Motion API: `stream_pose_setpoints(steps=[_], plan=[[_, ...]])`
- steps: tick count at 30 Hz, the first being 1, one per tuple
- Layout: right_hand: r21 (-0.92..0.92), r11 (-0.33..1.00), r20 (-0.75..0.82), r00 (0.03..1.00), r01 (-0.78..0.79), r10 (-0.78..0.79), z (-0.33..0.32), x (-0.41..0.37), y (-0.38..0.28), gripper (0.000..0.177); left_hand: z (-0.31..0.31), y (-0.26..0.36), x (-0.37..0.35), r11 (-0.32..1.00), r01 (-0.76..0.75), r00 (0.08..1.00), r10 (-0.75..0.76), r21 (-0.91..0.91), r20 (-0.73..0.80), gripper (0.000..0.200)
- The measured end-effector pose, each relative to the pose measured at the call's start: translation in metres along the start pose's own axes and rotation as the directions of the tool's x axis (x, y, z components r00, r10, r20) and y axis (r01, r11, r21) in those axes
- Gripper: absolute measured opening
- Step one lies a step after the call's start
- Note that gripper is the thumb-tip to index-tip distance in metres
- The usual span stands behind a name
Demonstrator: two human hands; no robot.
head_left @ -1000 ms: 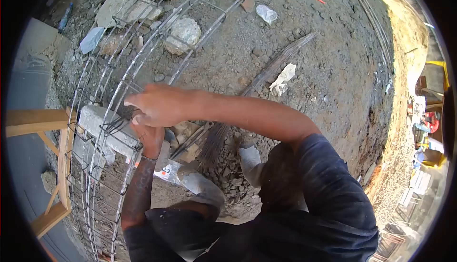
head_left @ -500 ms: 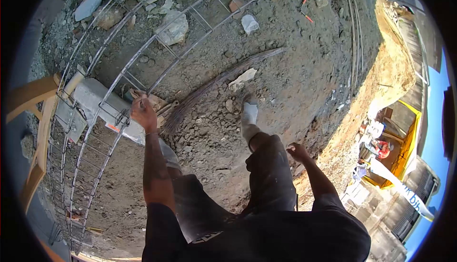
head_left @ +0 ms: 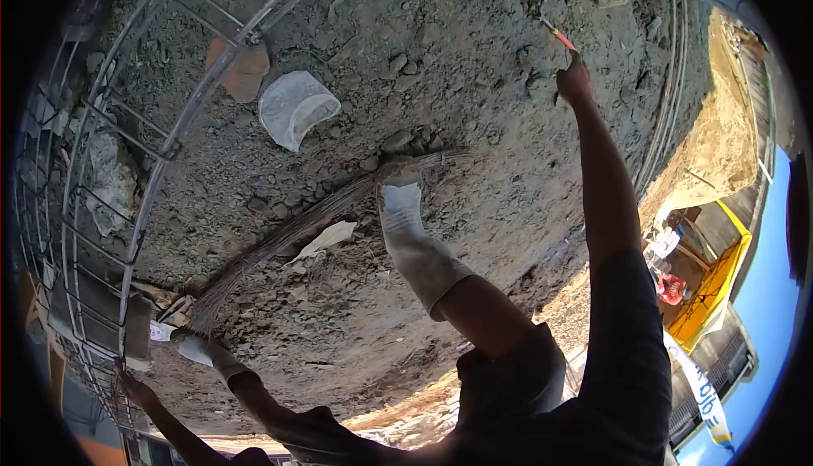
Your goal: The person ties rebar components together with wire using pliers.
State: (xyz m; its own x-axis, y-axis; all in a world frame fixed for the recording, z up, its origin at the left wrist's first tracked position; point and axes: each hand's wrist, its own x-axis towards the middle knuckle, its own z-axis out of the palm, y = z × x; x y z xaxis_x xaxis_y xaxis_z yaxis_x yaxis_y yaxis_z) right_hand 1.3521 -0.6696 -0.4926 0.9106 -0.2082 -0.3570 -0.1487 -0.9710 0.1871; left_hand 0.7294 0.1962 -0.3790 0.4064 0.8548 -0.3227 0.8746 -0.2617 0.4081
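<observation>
Low on the left, my left hand [head_left: 137, 391] is closed at a bar of the rebar cage [head_left: 174, 140], whose long steel bars and cross ties curve up the left side. My right arm is stretched far forward. A pair of pliers [head_left: 560, 38] with red handles lies spread on the dirt, and my right hand [head_left: 575, 83] is at the end of its nearer handle. That handle shows along its full length, with a fingertip at its tip; no grip on it is visible. Beside my feet lies a long bundle of thin wires [head_left: 279, 241].
A whitish curved piece [head_left: 296, 108] and a reddish flat stone [head_left: 239, 68] lie by the cage. Long bars [head_left: 673, 68] run along the right. Rubble and a pale scrap [head_left: 326, 239] surround my feet. A person in red [head_left: 671, 289] is by a yellow frame [head_left: 720, 271] far right.
My right hand has moved from beside my knee out to the pliers. My body and view have shifted forward and right. My left hand stays back at the cage, now low in view.
</observation>
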Motion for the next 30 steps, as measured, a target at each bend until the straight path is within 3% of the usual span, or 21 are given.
stream_pose_setpoints(steps=[2, 4, 5, 6, 7, 8, 9, 10, 11, 12, 13, 14, 16, 19, 21, 23, 25, 26, 28, 29, 30], plan=[[-0.070, 0.996, -0.027, 0.998, 0.054, -0.056, 0.010, 0.053, 0.007, 0.053, -0.001, 0.003, 0.002, 0.990, -0.080, 0.996, 0.076, 0.115, 0.043, 0.040], [-0.125, 0.980, -0.048, 0.985, 0.158, -0.165, 0.035, 0.095, 0.018, 0.048, 0.007, 0.037, -0.011, 0.998, 0.054, 0.997, -0.056, -0.035, -0.058, 0.041], [-0.152, 0.961, -0.044, 0.970, 0.230, -0.239, 0.049, 0.112, 0.022, 0.044, -0.019, -0.014, 0.004, 0.993, -0.074, 0.995, 0.068, 0.095, 0.072, 0.045], [-0.098, 0.988, -0.060, 0.991, 0.117, -0.123, 0.052, 0.120, 0.012, 0.039, -0.017, -0.003, 0.001, 0.997, 0.006, 0.998, -0.002, -0.071, 0.059, 0.044], [-0.038, 0.999, -0.049, 0.999, 0.003, -0.005, 0.048, 0.113, 0.002, 0.033, -0.020, -0.005, 0.001, 0.998, 0.043, 0.997, -0.046, 0.047, 0.068, 0.045], [-0.125, 0.992, -0.058, 0.998, -0.001, -0.006, 0.037, 0.101, -0.007, 0.028, -0.009, 0.013, -0.005, 0.970, 0.158, 0.987, -0.159, -0.187, 0.007, 0.045], [-0.249, 0.968, -0.011, 0.999, 0.044, -0.048, 0.047, 0.116, 0.015, 0.028, -0.009, -0.001, -0.006, 0.984, 0.025, 0.997, -0.011, -0.179, 0.081, 0.045], [-0.310, 0.940, 0.011, 0.989, 0.144, -0.148, 0.047, 0.117, 0.029, 0.032, -0.007, -0.012, -0.004, 0.859, -0.085, 0.996, 0.051, 0.505, 0.080, 0.039], [-0.304, 0.895, 0.023, 0.942, 0.327, -0.336, 0.063, 0.121, 0.047, 0.036, 0.019, 0.065, -0.027, 0.983, 0.093, 0.996, -0.091, -0.157, 0.022, 0.036], [-0.383, 0.869, 0.024, 0.943, 0.315, -0.331, 0.056, 0.106, 0.045, 0.034, 0.025, 0.047, -0.026, 0.931, 0.006, 0.999, -0.019, -0.364, -0.031, 0.036], [-0.223, 0.889, -0.083, 0.901, 0.399, -0.426, 0.070, 0.112, 0.070, 0.032, 0.033, 0.048, -0.027, 0.921, -0.007, 0.998, -0.017, -0.389, -0.057, 0.036], [-0.186, 0.883, -0.056, 0.892, 0.431, -0.448, 0.061, 0.099, 0.065, 0.032, 0.048, 0.080, -0.030, 0.826, 0.112, 0.961, -0.232, -0.553, -0.153, 0.034], [0.033, 0.926, -0.046, 0.926, 0.376, -0.374, 0.035, 0.041, 0.039, 0.038, 0.055, 0.089, -0.034, 0.829, 0.082, 0.971, -0.191, -0.553, -0.143, 0.030], [0.117, 0.923, -0.130, 0.927, 0.368, -0.353, -0.052, -0.122, -0.042, 0.051, 0.062, 0.090, -0.033, 0.841, 0.048, 0.987, -0.124, -0.539, -0.106, 0.029], [0.232, 0.941, -0.157, 0.964, 0.247, -0.215, -0.093, -0.219, -0.076, 0.041, 0.060, 0.102, -0.038, 0.847, 0.061, 0.990, -0.117, -0.528, -0.073, 0.032], [0.433, 0.899, 0.059, 0.993, 0.068, -0.104, -0.110, -0.268, -0.080, 0.037, 0.060, 0.110, -0.040, 0.851, -0.072, 0.996, 0.029, -0.520, -0.090, 0.033], [0.864, 0.480, 0.247, 0.958, -0.149, -0.148, -0.180, -0.448, -0.111, 0.042, 0.068, 0.098, -0.038, 0.869, -0.233, 0.969, 0.172, -0.437, -0.176, 0.030], [0.898, 0.429, 0.170, 0.977, -0.101, -0.126, -0.202, -0.511, -0.137, 0.041, 0.067, 0.103, -0.039, 0.856, -0.231, 0.969, 0.162, -0.462, -0.185, 0.028], [0.971, 0.231, 0.065, 0.998, -0.067, 0.016, -0.239, -0.611, -0.221, 0.040, 0.059, 0.107, -0.034, 0.769, 0.053, 0.994, 0.020, -0.637, 0.108, 0.026], [0.993, 0.074, 0.078, 0.987, -0.089, 0.140, -0.256, -0.643, -0.261, 0.042, 0.058, 0.108, -0.023, 0.745, 0.034, 0.996, 0.033, -0.666, 0.088, 0.026], [0.993, -0.104, 0.033, 0.974, -0.058, -0.225, -0.258, -0.651, -0.260, 0.062, 0.057, 0.105, -0.023, 0.792, -0.036, 0.987, 0.125, -0.610, 0.104, 0.025]])
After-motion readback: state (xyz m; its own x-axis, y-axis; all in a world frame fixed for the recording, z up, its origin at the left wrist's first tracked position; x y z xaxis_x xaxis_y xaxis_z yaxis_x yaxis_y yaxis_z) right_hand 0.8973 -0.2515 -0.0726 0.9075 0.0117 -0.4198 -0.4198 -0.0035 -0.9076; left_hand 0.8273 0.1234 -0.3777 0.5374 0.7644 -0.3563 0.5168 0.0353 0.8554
